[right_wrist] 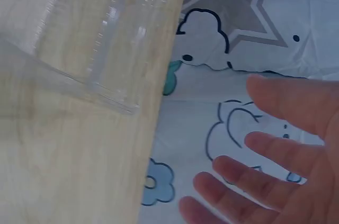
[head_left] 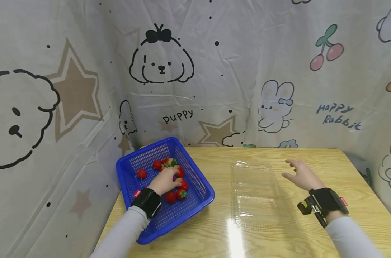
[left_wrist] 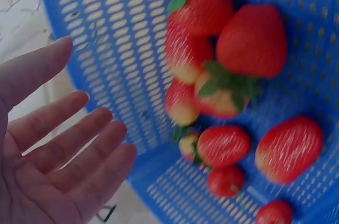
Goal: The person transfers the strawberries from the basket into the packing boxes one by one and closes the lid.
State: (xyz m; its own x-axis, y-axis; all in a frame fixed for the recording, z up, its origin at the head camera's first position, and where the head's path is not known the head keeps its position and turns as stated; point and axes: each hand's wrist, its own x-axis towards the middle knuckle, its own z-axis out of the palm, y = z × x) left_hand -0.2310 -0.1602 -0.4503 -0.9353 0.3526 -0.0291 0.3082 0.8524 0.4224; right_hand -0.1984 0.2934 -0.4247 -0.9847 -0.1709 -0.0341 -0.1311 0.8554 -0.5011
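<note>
A blue perforated plastic basket (head_left: 169, 218) sits at the left of the table. Inside it lie several red strawberries (left_wrist: 252, 41) with green leaf tops, plus small round cherry-like red fruits (head_left: 142, 173). My left hand (head_left: 164, 180) hovers above the fruit, palm down; the left wrist view shows its fingers spread, loosely bent and holding nothing. To the right of the basket is a clear plastic tray (right_wrist: 114, 98) divided into compartments. Over the table just right of that tray is my right hand (head_left: 303, 175), fingers apart and relaxed, touching nothing.
The light wood table (head_left: 211, 215) reaches back to a white patterned cloth (head_left: 221, 71), which also hangs along the left and right sides. Bright glare lies on the table near the tray's front edge.
</note>
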